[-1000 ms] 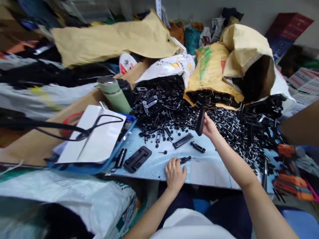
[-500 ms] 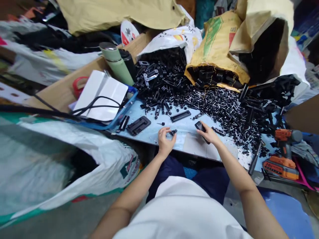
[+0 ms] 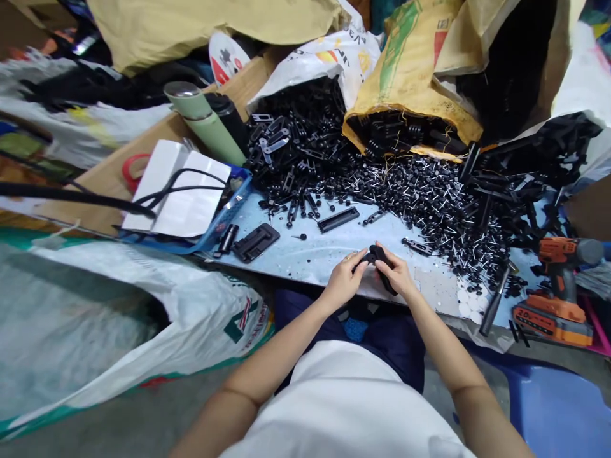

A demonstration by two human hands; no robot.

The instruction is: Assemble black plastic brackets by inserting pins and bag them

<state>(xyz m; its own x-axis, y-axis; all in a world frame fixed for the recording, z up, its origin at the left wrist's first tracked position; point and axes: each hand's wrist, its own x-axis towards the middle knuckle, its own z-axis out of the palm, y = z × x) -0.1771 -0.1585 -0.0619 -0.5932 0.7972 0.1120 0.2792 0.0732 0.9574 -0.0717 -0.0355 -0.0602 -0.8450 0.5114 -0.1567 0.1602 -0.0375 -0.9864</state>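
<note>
Right at the front edge of the pale blue tabletop, both bare hands meet, almost touching! The left hand has its thumb and fingers pinched together on a small black plastic piece, and the right hand has its fingers curled closed about a long, narrow black plastic bar, which slants down towards the person. The two black parts come together between the fingertips; whether they are joined, I cannot tell. Just beyond the hands lie a long black slotted channel and, to the right, a black jointed link. Over on the left, a flat, dark rectangular plate with a recessed middle sits near a short black cylinder, beside a blue plastic basket. And look behind: a broad heap of black-headed metal screws spreads before a yellow woven sack! Far right, an orange-and-black cordless drill stands upright on its battery, with a dark-handled tool lying just beside it.
</note>
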